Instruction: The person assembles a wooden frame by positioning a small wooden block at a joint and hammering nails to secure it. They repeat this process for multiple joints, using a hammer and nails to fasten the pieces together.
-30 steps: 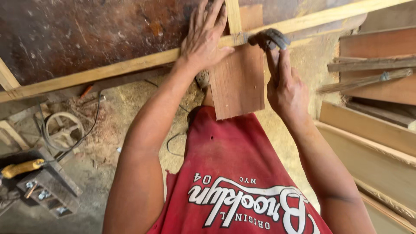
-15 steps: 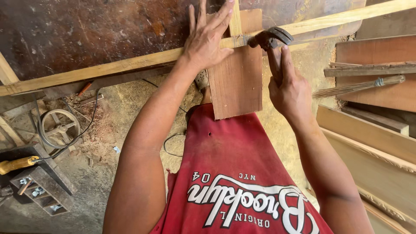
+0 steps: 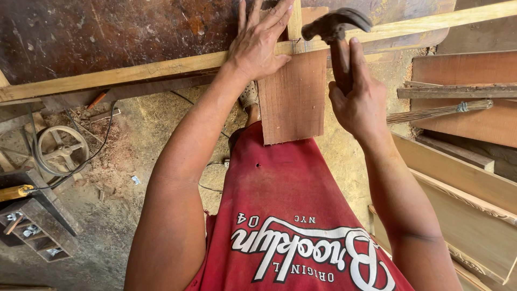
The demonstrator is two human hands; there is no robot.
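Wooden work: a reddish-brown rectangular wooden board [image 3: 293, 97] hung in the upper middle of the frame, crossed near its top by a long pale wooden batten [image 3: 134, 73] that ran from the left edge up to the upper right corner.
Left hand: the left hand [image 3: 258, 46] lay flat on the batten and the board's upper left corner, fingers spread apart and pressing down, closed on nothing.
Right hand: the right hand [image 3: 358, 97] was clamped around the handle of a dark steel claw hammer [image 3: 336, 24], thumb laid along the handle.
Change: the hammer head stood higher in the frame than half a second before, lifted off the batten and cocked just right of a thin pale upright strip [image 3: 294, 21] at the top middle.
Meaning: judged as the raised part of a nailing stroke at the crossing of batten and board; no nail could be made out there.
Unchanged: the left hand had kept the same place on the joint.
Surroundings: a straw broom [image 3: 436, 111] lay on stacked planks [image 3: 463, 183] at right; a spoked metal wheel [image 3: 62, 150] sat on the sawdust floor at left.
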